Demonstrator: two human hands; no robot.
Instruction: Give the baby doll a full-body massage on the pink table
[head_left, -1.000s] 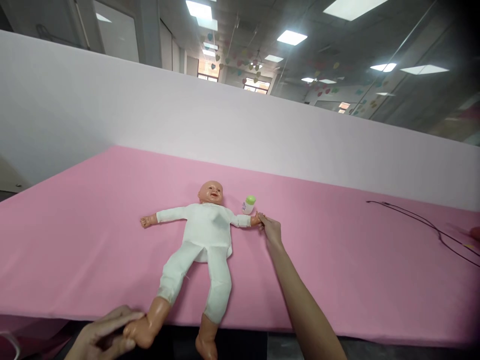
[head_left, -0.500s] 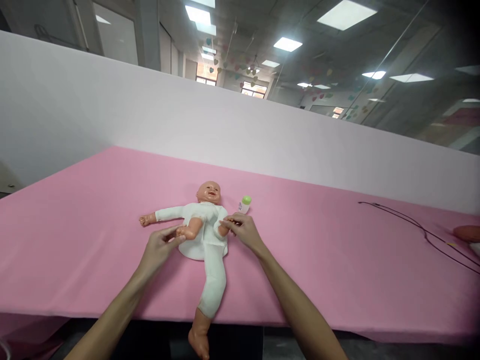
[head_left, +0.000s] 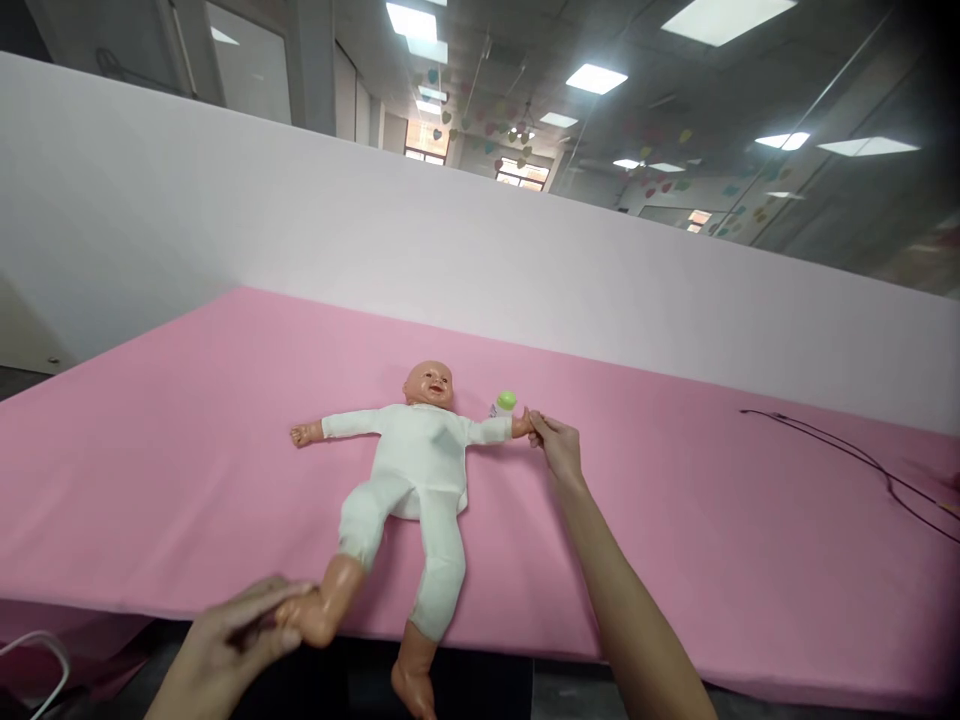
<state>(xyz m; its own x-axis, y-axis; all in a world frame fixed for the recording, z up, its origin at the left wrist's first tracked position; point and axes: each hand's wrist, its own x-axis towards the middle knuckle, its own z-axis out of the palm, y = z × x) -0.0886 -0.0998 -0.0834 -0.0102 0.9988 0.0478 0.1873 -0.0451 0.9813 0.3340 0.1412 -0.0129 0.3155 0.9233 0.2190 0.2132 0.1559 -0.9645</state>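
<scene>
A baby doll (head_left: 420,455) in a white cloth body lies face up on a pink-covered table (head_left: 645,530). My left hand (head_left: 225,640) grips the doll's foot at the near left, and that leg is stretched toward me past the table edge. With fingertips pinched, my right hand (head_left: 556,445) holds the doll's hand out to the right. The doll's other arm points left, untouched, and its second foot hangs over the front edge. Just behind the arm in my right hand is a small bottle with a green cap (head_left: 506,400), its lower part partly hidden.
Thin black cables (head_left: 847,455) lie across the table on the right. A white partition (head_left: 487,260) runs along the back of the table. At the lower left, a white cord (head_left: 56,645) curves below the table edge.
The doll's leg, bent up over its belly before, has been drawn down and toward me by my left hand. My right hand has pulled the doll's arm from its chest out to the right.
</scene>
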